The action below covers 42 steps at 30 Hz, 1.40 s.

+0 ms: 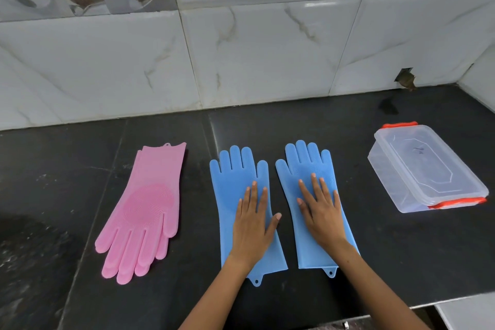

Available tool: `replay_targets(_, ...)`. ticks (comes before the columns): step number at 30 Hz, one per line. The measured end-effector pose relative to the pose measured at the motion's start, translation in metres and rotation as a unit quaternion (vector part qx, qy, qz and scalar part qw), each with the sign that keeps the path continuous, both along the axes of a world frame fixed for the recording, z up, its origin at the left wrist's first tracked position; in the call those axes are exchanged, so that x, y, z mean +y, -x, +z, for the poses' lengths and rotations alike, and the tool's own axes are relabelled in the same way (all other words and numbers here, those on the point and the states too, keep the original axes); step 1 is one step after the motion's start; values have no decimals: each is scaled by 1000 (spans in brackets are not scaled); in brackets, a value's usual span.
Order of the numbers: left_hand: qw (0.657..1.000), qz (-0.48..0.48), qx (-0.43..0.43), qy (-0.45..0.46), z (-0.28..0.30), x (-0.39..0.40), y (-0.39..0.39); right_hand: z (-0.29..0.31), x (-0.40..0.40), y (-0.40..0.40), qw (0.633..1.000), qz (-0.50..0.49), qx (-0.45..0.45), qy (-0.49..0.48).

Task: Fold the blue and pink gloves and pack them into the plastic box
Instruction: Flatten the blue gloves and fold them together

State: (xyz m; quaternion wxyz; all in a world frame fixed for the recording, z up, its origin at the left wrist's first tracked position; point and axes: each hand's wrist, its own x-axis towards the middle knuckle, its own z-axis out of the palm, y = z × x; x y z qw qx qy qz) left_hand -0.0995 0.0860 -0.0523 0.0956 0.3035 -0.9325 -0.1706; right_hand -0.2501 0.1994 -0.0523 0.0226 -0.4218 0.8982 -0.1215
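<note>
Two blue rubber gloves lie flat side by side on the black counter, fingers pointing to the wall. My left hand (253, 225) rests flat with straight fingers on the left blue glove (230, 182). My right hand (321, 211) lies flat on the right blue glove (308, 163). The pink gloves (146, 209) lie stacked to the left, fingers toward me, untouched. The clear plastic box (426, 169) with orange clips stands at the right, its lid on.
The black stone counter (401, 262) ends at a tiled wall behind and at a front edge near the lower right. A small hole in the wall shows at the back right corner (405, 79).
</note>
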Motion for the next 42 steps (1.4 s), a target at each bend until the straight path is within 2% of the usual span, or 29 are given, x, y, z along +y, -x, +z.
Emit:
replay_targets(8, 997, -4, -47, 54, -4, 4, 1, -5, 2, -3, 1000, -5, -8, -28)
replay_targets(34, 998, 8, -49, 42, -6, 5, 2, -4, 1, 0, 1000, 9, -8, -16)
replay_targets(36, 998, 1, -46, 36, -6, 4, 2, 1, 0, -1, 1000, 8, -24, 14)
replay_targets(38, 999, -1, -35, 16, -6, 3, 2, 10, 5, -2, 996, -17, -34, 84)
replay_targets(42, 998, 4, 57, -17, 11, 0, 13, 24, 42, 3, 977, -107, -24, 181)
